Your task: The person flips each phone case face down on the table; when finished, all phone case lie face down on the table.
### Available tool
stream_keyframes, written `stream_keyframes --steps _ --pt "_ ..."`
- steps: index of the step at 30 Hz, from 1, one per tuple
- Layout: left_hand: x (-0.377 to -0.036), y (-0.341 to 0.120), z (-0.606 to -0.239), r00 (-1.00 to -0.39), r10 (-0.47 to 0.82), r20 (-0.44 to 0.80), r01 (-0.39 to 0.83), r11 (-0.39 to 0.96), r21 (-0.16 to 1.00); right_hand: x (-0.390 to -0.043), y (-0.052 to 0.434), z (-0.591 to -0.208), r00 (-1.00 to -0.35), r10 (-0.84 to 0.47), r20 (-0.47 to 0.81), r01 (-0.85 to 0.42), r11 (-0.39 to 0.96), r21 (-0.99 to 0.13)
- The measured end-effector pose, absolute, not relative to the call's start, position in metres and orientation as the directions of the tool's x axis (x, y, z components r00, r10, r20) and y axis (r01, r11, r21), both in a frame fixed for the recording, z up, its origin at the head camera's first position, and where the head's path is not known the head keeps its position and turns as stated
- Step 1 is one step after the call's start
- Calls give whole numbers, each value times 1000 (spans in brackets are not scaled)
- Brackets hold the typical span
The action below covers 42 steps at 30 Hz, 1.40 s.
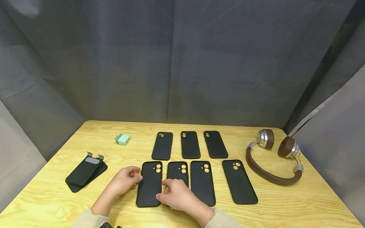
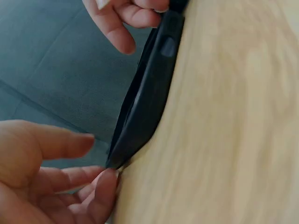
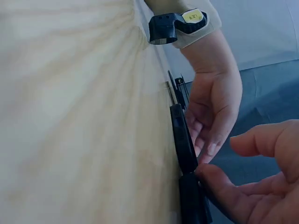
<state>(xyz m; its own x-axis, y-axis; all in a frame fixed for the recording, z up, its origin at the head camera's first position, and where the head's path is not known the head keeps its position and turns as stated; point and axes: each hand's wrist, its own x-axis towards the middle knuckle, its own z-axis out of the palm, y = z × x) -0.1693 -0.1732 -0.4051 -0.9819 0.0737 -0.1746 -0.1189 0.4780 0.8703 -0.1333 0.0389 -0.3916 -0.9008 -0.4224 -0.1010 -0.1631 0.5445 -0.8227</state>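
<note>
A black phone case [image 1: 149, 186] lies flat at the left end of the front row on the wooden table [image 1: 285, 202]. My left hand [image 1: 136, 178] touches its left edge with its fingertips [image 2: 105, 184]. My right hand [image 1: 163, 192] rests across the neighbouring case [image 1: 177, 171], its thumb [image 3: 201, 172] and fingertips against the first case's right edge. In the left wrist view the case [image 2: 145, 102] shows edge-on, lying on the table. Neither hand clearly pinches the case [image 3: 182, 140].
Two more black cases [image 1: 202, 182] [image 1: 239, 185] fill out the front row, and three [image 1: 190, 144] lie behind. Brown headphones [image 1: 271, 177] sit at the right, a mint charger [image 1: 123, 139] at the back left, stacked dark cases [image 1: 85, 172] at the far left.
</note>
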Motion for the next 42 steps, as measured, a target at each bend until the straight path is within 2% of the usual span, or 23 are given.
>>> stream_keyframes --steps 8,18,27,32,38,42 --pt "-174 -168 -420 -982 3 -187 -160 503 849 -139 25 -392 -922 -383 -63 -258 726 -638" --pt "-181 -166 -420 -975 -8 -221 -191 533 825 -146 21 -400 -944 -327 -43 -230 747 -623" --pt "-182 -166 -413 -973 -6 -229 -199 523 829 -147 6 -394 -943 -331 -21 -283 835 -471" --pt "-183 -167 -414 -977 7 -213 -185 470 863 -148 5 -394 -951 -307 -35 -245 820 -517" --pt "-180 -174 -418 -977 28 -212 -196 274 941 -146 6 -395 -956 -293 -22 -231 795 -560" --pt "-175 -174 -415 -974 36 -225 -218 147 965 -143 5 -398 -954 -298 -34 -209 741 -638"
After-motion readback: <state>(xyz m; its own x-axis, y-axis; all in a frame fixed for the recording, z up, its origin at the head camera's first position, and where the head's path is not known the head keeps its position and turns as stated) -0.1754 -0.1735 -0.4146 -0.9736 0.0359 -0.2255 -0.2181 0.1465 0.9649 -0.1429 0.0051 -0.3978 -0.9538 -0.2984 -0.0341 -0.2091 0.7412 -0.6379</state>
